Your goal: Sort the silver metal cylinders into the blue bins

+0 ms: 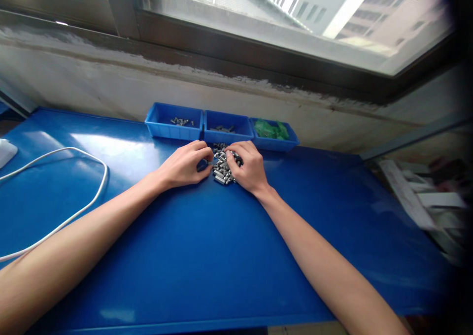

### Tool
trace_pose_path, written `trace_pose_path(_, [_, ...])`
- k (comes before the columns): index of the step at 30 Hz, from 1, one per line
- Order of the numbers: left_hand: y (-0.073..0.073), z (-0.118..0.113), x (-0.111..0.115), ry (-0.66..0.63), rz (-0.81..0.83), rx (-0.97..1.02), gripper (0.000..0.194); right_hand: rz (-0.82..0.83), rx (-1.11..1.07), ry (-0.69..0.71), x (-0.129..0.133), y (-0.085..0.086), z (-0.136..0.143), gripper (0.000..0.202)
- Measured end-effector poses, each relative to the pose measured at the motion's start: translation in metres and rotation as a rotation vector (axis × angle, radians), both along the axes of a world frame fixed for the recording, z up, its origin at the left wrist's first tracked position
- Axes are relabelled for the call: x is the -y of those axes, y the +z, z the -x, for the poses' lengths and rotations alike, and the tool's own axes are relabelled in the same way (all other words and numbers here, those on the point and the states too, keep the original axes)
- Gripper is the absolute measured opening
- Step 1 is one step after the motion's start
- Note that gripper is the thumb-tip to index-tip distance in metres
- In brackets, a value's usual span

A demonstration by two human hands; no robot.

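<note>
A heap of small silvery metal cylindrical parts [222, 171] lies on the blue tabletop, between my two hands. At its left edge my left hand [188, 163] is closed, thumb and fingers curled toward each other around a small metal part [210, 163] at the fingertips. My right hand [248, 166] rests over the right side of the heap, fingers bent and thumb drawn in close to the index finger. Whatever its fingertips pinch is too small and too covered to make out.
Behind the heap stand three blue bins in a row: a left bin [173, 130] and a middle bin [229, 137] with small metal parts, and a right bin [275, 144] holding green plastic [271, 129]. A white cable [101, 184] loops across the blue table [192, 276] at left.
</note>
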State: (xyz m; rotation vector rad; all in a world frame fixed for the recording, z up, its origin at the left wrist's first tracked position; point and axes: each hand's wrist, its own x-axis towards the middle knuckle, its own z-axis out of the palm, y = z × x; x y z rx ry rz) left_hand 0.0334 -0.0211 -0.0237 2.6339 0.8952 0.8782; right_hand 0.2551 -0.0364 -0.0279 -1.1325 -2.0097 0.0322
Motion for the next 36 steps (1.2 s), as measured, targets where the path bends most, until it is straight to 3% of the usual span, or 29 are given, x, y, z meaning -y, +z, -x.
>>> trace_pose_path(14, [-0.0007, 0.0, -0.0031, -0.067, 0.082, 0.161, 0.012, -0.009, 0.0, 0.013, 0.0006, 0.0004, -0.0004, 0.015])
trace_pose_path(18, [0.0005, -0.0009, -0.0051, -0.01, 0.116, 0.237, 0.011, 0.0, -0.003, 0.011, 0.0007, 0.0005, 0.0, 0.015])
trace_pose_path(26, [0.0025, -0.0006, -0.0036, -0.072, 0.298, 0.38, 0.008, 0.003, 0.001, 0.021, -0.0001, 0.0, -0.0005, 0.015])
trace_pose_path(31, [-0.0001, -0.0011, -0.0046, -0.098, 0.334, 0.432, 0.016, -0.001, 0.002, 0.029, -0.0005, -0.0007, -0.0012, 0.014])
trace_pose_path(36, [0.0006, -0.0005, -0.0062, 0.002, 0.416, 0.635, 0.035, 0.003, 0.002, 0.036, -0.0003, -0.0007, -0.0011, 0.014])
